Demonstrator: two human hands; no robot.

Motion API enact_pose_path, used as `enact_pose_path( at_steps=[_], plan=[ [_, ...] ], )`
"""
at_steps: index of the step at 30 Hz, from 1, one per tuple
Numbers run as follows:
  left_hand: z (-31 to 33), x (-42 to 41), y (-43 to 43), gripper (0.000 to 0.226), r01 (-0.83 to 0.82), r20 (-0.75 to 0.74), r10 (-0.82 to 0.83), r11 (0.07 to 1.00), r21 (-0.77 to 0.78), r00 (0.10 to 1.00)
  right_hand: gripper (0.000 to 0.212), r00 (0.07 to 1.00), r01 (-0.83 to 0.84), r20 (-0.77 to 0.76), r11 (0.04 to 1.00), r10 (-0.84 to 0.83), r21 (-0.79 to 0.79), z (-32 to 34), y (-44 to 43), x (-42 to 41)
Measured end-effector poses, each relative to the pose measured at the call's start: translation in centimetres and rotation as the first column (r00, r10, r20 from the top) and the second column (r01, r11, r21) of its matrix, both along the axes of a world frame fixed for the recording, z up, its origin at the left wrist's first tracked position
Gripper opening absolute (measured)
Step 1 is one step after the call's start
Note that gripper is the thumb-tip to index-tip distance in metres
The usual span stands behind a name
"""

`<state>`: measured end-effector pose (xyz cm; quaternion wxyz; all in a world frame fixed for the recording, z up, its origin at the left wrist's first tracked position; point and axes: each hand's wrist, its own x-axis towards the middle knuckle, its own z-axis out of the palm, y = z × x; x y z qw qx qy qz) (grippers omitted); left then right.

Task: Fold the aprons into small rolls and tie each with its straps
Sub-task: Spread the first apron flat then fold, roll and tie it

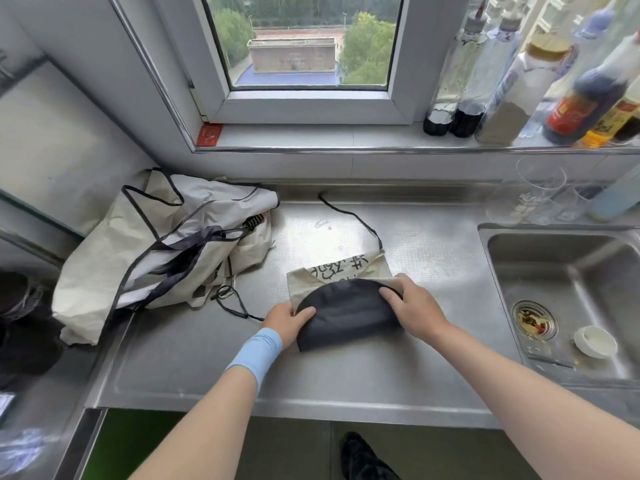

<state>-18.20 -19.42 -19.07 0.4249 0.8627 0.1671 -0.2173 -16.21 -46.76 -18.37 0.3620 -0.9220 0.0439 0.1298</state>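
Note:
A beige apron with black lettering (341, 270) lies folded small on the steel counter, its dark folded part (346, 315) facing me. My left hand (287, 320) grips the dark part's left end, thumb on top. My right hand (412, 306) holds the right end, fingers curled over the edge. One thin black strap (349, 214) trails back toward the wall; another strap (235, 301) loops off to the left. A heap of crumpled pale aprons with dark trim (156, 251) sits at the counter's left.
A sink (568, 289) with a drain strainer and a small white cup (594, 341) lies to the right. Glasses (533, 195) stand behind it. Bottles (519, 81) line the window sill. The counter's front edge (277, 407) runs below my arms.

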Motion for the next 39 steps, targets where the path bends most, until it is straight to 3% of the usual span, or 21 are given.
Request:
enact_pose_path(
  at_steps=[6,8,10,12,14,17,19,21,23,26,31,34,37,39],
  plan=[
    [-1.4,2.3,-0.3,0.035,-0.073,0.041,0.066,0.977,0.202,0.997,0.032,0.999,-0.005,0.033,0.987,0.011,-0.161,-0.9,2.3,3.6],
    [-1.3,2.9,-0.6,0.028,-0.15,0.13,0.123,0.963,0.223,0.984,0.032,0.999,0.038,0.016,0.985,-0.036,-0.171,-1.4,3.0,4.6],
    [-1.2,3.3,-1.3,0.037,-0.21,0.265,0.125,0.923,0.321,0.956,0.03,0.996,0.089,0.003,0.982,-0.09,-0.167,-2.0,3.4,5.4],
    [-1.6,3.4,-2.2,0.044,-0.111,0.397,-0.129,0.841,0.529,0.909,0.024,0.992,0.127,0.004,0.976,-0.128,-0.179,-2.6,3.7,6.0],
    [-2.4,3.5,-3.6,0.04,0.038,0.466,-0.394,0.794,0.607,0.792,0.024,0.989,0.142,-0.009,0.972,-0.146,-0.187,-2.9,4.0,6.3],
    [-3.9,3.9,-5.5,0.043,0.34,0.256,-0.624,0.672,0.658,0.738,0.029,0.982,0.186,0.057,0.958,-0.178,-0.217,-3.2,4.7,6.3],
    [-4.8,4.1,-6.4,0.053,0.48,0.094,-0.69,0.587,0.652,0.717,0.047,0.971,0.115,0.238,0.894,-0.009,-0.434,-3.9,4.8,5.9],
    [-5.4,4.5,-7.0,0.059,0.534,0.033,-0.712,0.557,0.636,0.702,0.059,0.923,0.008,0.324,0.834,0.206,-0.551,-4.6,4.8,5.7],
    [-5.4,4.7,-7.1,0.065,0.533,0.014,-0.726,0.518,0.669,0.688,0.054,0.882,-0.134,0.308,0.815,0.358,-0.563,-5.4,4.7,5.6],
    [-5.9,4.9,-6.5,0.072,0.493,0.013,-0.697,0.521,0.697,0.717,0.066,0.883,-0.304,0.132,0.763,0.45,-0.57,-6.8,3.4,5.4],
    [-6.3,5.0,-3.2,0.069,0.474,0.016,-0.65,0.571,0.67,0.76,0.074,0.929,-0.312,-0.009,0.77,0.37,-0.557,-7.3,1.1,5.5],
    [-6.3,4.8,-2.5,0.067,0.455,0.032,-0.633,0.589,0.668,0.773,0.073,0.924,-0.309,0.003,0.753,0.382,-0.581,-7.5,1.1,5.5],
    [-5.9,4.6,-2.6,0.068,0.369,0.074,-0.623,0.549,0.75,0.778,0.073,0.901,-0.261,0.11,0.725,0.421,-0.637,-7.3,1.4,5.4],
    [-5.4,4.5,-3.2,0.051,0.328,0.224,-0.697,0.565,0.757,0.682,0.065,0.834,-0.243,0.226,0.702,0.503,-0.669,-7.0,1.6,5.3]
  ],
)
